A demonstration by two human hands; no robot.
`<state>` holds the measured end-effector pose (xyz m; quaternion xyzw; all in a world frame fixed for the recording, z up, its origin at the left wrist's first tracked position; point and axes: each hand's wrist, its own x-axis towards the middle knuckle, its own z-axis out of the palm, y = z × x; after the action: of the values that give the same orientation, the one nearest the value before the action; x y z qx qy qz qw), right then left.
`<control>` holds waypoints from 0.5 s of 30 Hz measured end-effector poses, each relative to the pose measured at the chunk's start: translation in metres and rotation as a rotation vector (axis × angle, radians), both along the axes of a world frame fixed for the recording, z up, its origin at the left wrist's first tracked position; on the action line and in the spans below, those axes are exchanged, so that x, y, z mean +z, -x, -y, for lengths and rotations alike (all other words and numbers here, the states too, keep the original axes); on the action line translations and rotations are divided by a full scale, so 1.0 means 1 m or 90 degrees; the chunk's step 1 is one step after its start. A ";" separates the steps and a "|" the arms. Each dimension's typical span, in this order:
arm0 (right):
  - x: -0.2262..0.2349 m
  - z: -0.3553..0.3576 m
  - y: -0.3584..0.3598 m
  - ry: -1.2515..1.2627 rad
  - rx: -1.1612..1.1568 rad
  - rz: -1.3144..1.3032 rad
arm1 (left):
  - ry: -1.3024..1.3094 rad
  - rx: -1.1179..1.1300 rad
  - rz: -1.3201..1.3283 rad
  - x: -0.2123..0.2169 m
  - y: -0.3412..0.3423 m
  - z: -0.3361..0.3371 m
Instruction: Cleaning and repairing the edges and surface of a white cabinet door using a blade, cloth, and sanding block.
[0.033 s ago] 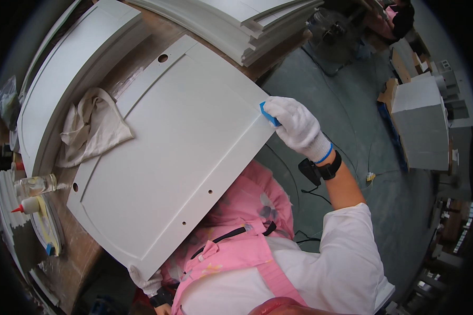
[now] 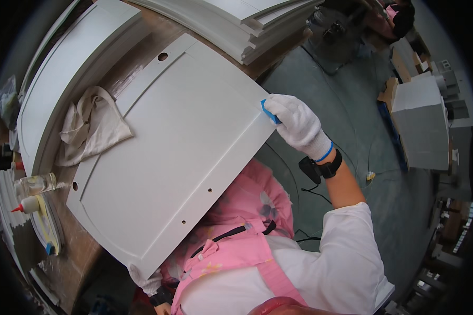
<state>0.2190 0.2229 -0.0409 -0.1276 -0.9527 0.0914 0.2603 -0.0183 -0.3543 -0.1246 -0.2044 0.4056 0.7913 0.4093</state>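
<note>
Surface: wooden bench [image 2: 73, 262], cloth [image 2: 92, 128] far left.
Panel: white door panel [image 2: 168, 152], long axis near-left to far-right.
Right hand [image 2: 298, 125]: gloved fingers pinch blue pad [image 2: 267, 111] on panel's right edge.
Left hand [image 2: 147, 281]: under near corner, grip unclear.

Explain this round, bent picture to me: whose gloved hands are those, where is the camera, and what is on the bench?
The camera sits on the person's head, looking down; its fisheye lens bends straight edges. Both hands are the person's own, in white gloves. The right hand presses a small blue block against the edge of a large white panel. The left hand grips the panel's near corner from below. A crumpled cloth lies partly on the panel. On the wooden bench at the left stand a clear bottle and a red-tipped glue bottle.
</note>
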 end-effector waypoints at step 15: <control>0.003 0.002 0.002 -0.021 0.011 0.011 | 0.076 -0.025 -0.047 0.001 0.000 -0.004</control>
<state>0.2167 0.2213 -0.0379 -0.1160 -0.9573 0.0769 0.2533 -0.0183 -0.3502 -0.1238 -0.1910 0.4710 0.7647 0.3962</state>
